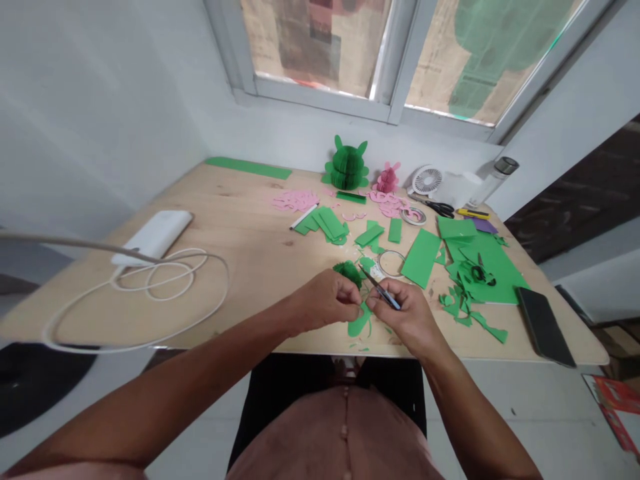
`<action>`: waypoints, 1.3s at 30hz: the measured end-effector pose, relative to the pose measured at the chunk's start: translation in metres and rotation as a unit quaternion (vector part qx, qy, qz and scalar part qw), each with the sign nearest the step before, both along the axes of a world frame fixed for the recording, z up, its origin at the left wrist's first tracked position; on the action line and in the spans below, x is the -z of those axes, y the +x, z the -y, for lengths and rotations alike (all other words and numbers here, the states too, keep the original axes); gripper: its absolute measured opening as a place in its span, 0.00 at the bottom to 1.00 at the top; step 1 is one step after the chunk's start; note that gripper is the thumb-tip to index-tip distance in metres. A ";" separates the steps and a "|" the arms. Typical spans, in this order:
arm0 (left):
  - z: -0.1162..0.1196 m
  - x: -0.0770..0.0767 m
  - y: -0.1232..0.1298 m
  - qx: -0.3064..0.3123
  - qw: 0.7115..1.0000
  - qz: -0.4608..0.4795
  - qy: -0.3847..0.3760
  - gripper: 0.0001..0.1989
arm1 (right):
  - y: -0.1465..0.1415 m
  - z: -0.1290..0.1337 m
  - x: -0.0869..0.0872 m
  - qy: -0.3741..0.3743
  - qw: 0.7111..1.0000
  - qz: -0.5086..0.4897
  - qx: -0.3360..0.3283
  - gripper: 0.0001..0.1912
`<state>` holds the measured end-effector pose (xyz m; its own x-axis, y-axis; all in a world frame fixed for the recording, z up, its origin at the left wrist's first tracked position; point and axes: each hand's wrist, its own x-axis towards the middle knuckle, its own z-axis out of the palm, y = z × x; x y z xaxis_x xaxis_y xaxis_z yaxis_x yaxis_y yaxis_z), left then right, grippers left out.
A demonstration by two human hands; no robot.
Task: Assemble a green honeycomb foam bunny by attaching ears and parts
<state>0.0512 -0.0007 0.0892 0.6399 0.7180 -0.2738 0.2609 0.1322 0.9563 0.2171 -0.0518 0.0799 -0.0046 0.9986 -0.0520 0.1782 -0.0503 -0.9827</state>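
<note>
My right hand (406, 312) is closed around a slim pen-like tool (385, 291) with a dark pointed tip and a pale blue end; its exact kind is unclear. The tip points up and to the left. Close beside it, my left hand (327, 303) has thumb and fingers pinched together; anything between them is too small to make out. Just below the fingertips lies a rounded green paper piece (359, 325) with thin offcuts around it. A folded green paper ball (349, 271) sits right behind my left hand, partly covered by it.
Behind stand a green honeycomb paper figure (347, 167), a pink one (388, 179) and a white fan (426, 180). Scissors (436, 205), tape rolls and green sheets (421, 259) lie to the right. A phone (545, 327) rests near the edge; a white power bank (154, 237) with cable is left.
</note>
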 end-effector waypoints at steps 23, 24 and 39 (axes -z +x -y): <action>0.042 0.031 0.025 -0.334 0.902 0.242 -0.131 0.06 | -0.023 0.004 0.032 0.019 0.964 -0.205 0.169 0.14; 0.040 0.029 0.022 -0.324 0.910 0.229 -0.120 0.06 | -0.017 0.005 0.032 0.015 0.970 -0.199 0.137 0.15; 0.019 0.006 -0.001 -0.204 0.967 0.131 -0.074 0.05 | 0.020 0.014 0.018 -0.014 0.998 0.006 -0.054 0.25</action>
<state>0.0502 -0.0196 0.0829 0.3728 0.8907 -0.2602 -0.0903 0.3139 0.9452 0.2370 -0.0655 0.0619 -0.1121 0.9904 -0.0807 0.1955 -0.0576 -0.9790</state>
